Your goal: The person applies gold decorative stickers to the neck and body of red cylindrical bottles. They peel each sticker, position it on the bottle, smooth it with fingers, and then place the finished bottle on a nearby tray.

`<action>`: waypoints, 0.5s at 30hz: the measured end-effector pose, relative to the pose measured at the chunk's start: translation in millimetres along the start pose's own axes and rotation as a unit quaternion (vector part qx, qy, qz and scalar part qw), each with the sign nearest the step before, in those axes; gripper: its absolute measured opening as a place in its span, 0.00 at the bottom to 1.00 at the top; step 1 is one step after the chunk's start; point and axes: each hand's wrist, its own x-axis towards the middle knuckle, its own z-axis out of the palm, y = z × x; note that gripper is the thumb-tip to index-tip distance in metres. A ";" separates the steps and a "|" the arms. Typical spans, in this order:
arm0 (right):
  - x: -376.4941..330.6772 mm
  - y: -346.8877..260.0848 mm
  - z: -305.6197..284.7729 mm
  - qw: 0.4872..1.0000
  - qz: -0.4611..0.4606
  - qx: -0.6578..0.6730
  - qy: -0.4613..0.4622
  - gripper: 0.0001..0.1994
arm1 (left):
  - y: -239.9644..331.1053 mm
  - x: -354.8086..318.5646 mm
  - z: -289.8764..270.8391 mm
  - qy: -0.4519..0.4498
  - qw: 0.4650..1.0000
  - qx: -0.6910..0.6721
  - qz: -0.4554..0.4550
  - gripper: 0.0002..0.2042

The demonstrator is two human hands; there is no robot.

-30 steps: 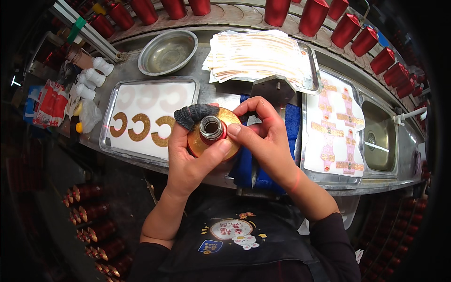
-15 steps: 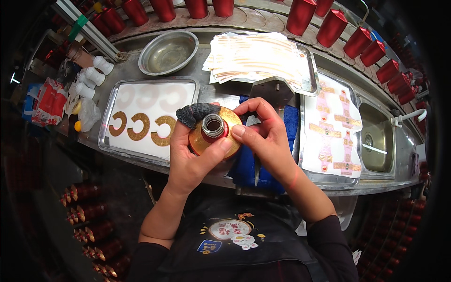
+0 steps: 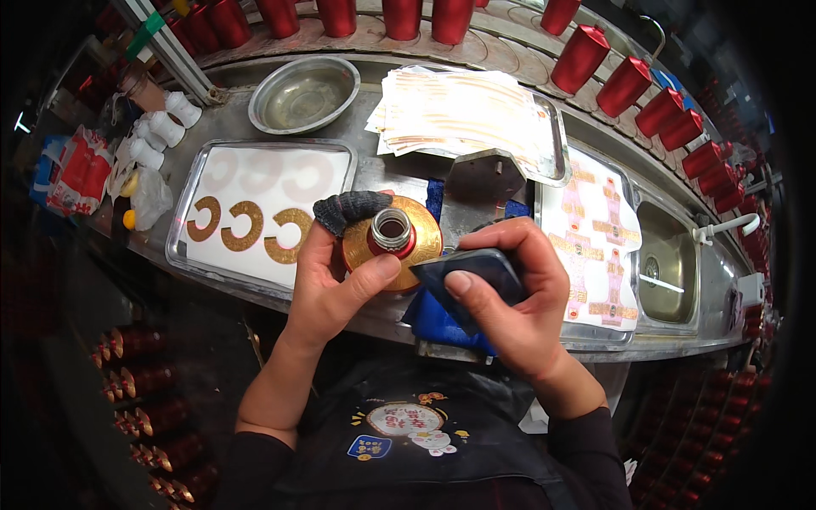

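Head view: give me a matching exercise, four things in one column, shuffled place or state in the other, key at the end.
Things
1. Left hand
2. Right hand
3. Metal bowl
4. Gold C-shaped labels

Places and states
A. Lying on the white sheet in the left tray
B. Holding a dark flat tool
C. On the bench, beyond the left tray
D. Holding a gold-shouldered bottle

Pairs: 1-D, 2-B, 3-C, 4-A

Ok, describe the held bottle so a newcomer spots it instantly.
Find the metal counter. Above its near edge, the left hand holds the bottle; unlike the red containers along the far side, it shows a gold shoulder around its open silver mouth.
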 end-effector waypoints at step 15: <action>43.7 2.5 11.0 0.981 0.044 -0.127 0.138 0.10 | -0.7 -0.2 -0.8 -0.010 1.000 -0.016 -0.001 0.29</action>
